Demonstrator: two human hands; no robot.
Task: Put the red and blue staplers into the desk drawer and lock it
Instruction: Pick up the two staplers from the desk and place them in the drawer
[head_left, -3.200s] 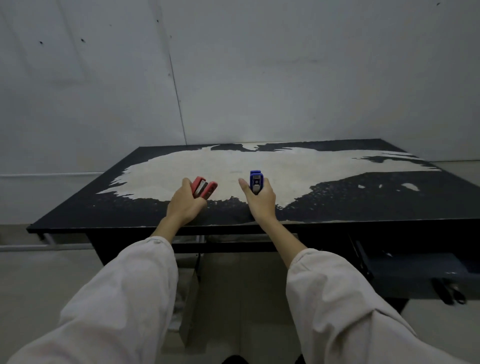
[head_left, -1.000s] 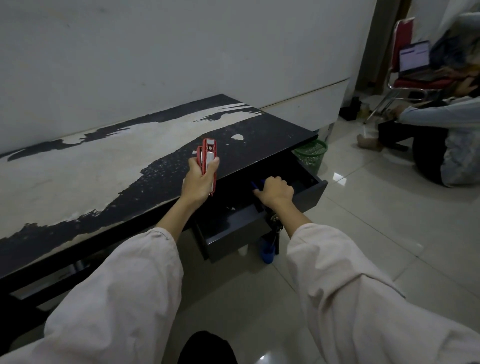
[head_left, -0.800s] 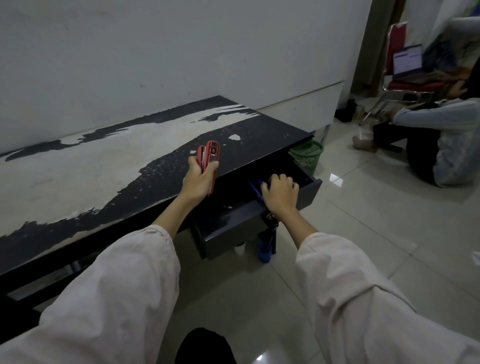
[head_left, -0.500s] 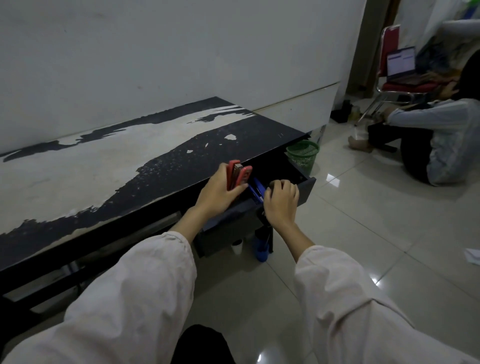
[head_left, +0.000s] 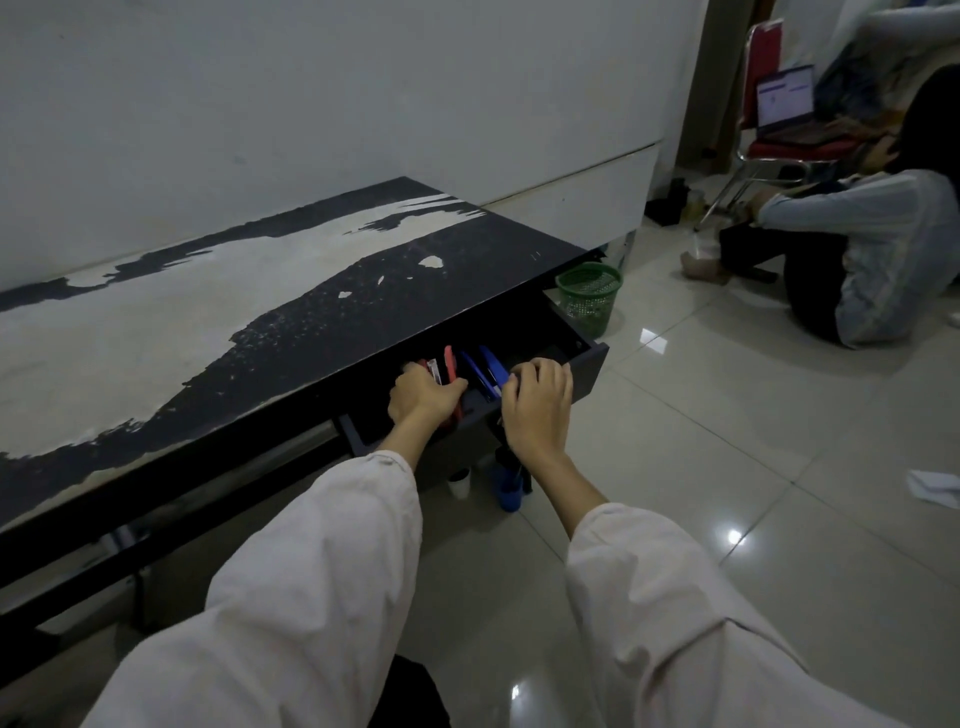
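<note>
The dark desk drawer (head_left: 591, 364) stands pulled out under the right end of the worn black desk (head_left: 291, 332). My left hand (head_left: 423, 397) reaches into the drawer, shut on the red stapler (head_left: 450, 365), which stands on edge inside. The blue stapler (head_left: 488, 371) lies in the drawer just right of the red one, apart from my left hand. My right hand (head_left: 537, 402) has its fingers curled over the drawer's front edge, right beside the blue stapler. Something dark, partly hidden, hangs from the drawer front below my right wrist.
A green mesh bin (head_left: 589, 293) stands on the tiled floor past the desk's right end. A blue cup (head_left: 510, 491) and a white cup (head_left: 460, 487) sit on the floor under the drawer. A person (head_left: 857, 260) sits at right, near a chair with a laptop (head_left: 784, 101).
My left hand has gone from above the desk edge down into the drawer with the red stapler. My right hand has let go of the blue stapler in the drawer and settled on the front edge.
</note>
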